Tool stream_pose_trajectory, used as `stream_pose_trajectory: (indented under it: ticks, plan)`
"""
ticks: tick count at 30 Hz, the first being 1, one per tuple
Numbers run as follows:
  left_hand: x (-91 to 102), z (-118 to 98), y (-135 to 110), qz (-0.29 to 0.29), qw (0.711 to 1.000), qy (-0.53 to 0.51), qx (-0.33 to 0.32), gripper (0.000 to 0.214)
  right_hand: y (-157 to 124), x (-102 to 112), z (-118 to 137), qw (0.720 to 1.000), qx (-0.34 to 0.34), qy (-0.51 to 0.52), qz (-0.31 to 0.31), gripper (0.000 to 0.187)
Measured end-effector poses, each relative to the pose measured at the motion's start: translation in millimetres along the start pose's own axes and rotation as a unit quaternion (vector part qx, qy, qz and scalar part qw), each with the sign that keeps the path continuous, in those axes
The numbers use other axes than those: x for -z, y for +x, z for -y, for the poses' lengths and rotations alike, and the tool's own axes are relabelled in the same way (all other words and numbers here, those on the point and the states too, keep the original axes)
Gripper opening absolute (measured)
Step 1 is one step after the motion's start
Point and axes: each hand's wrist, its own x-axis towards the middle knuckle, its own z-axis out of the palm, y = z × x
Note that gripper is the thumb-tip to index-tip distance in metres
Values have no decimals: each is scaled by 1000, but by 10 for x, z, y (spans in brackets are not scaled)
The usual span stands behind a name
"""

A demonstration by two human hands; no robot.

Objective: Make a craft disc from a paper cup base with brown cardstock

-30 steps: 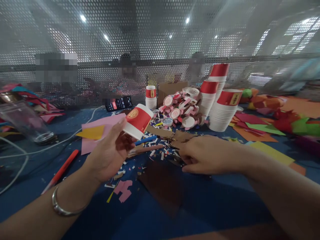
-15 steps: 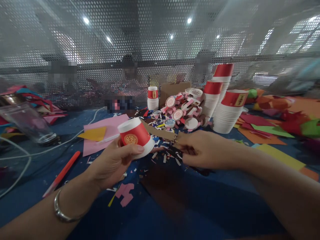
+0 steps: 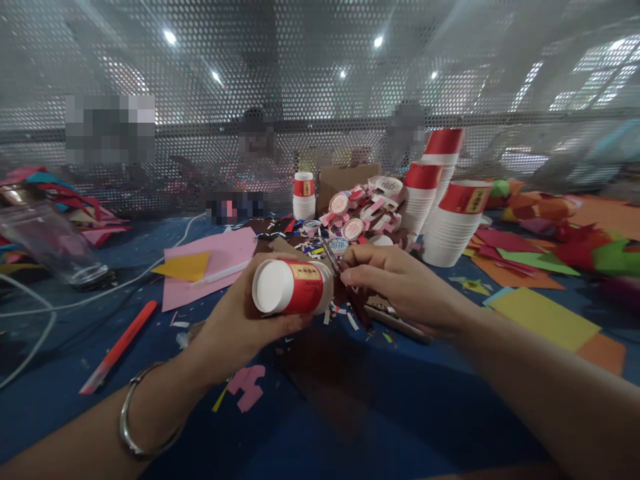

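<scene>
My left hand is wrapped round a red and white paper cup with a gold label. The cup lies on its side in the air, its white base turned toward me and its rim facing right. Close to that rim, my right hand is closed on a pair of scissors, whose thin metal blades point up and away; the handles are mostly hidden by my fingers. Beyond both hands lies a heap of cut cup bottoms with pink and white strips.
Nested paper cup stacks stand at the right, and a smaller stack stands farther back. Coloured paper sheets lie right, pink paper left. A red marker, a glass bottle and a white cable are also at left.
The left hand has turned the cup so its base faces me and moved it right. My right hand has lifted the scissors from the scraps and brought them up beside the cup's rim.
</scene>
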Motion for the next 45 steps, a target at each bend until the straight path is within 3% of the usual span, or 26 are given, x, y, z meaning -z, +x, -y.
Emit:
stream_pose_trajectory:
  ticks: [4,7,10,14,19,23,30,37,42,45]
  plan:
    - [-23,-10,-14,7,1000,0,-7,60,3,-65,-33,1000,14,24,12,16]
    - [-46,-1,-42,28,998,-40,45,69,8,-87,-55,999,30,15,0,17]
    - [-92,-21,-76,48,985,-121,114,68,11,-88,-82,999,47,-2,-17,15]
    - [-144,-93,-97,67,957,-242,145,54,19,-74,-114,997,65,-23,-30,14]
    - [-117,-99,-84,48,956,-228,177,46,34,-68,-120,992,88,-64,-59,15]
    - [-67,-84,-60,10,961,-207,185,51,42,-56,-106,983,111,-109,-98,14]
    - [18,-195,17,-64,977,-184,82,81,13,-51,-86,984,121,-3,-130,10]
    - [97,-90,55,-60,996,-68,9,92,-92,-159,6,997,72,20,-6,34]
    - [190,-7,126,-74,994,41,-67,85,-125,-191,18,996,50,9,67,32]
    - [224,23,152,-87,985,73,-128,90,-133,-195,10,996,48,27,76,31]
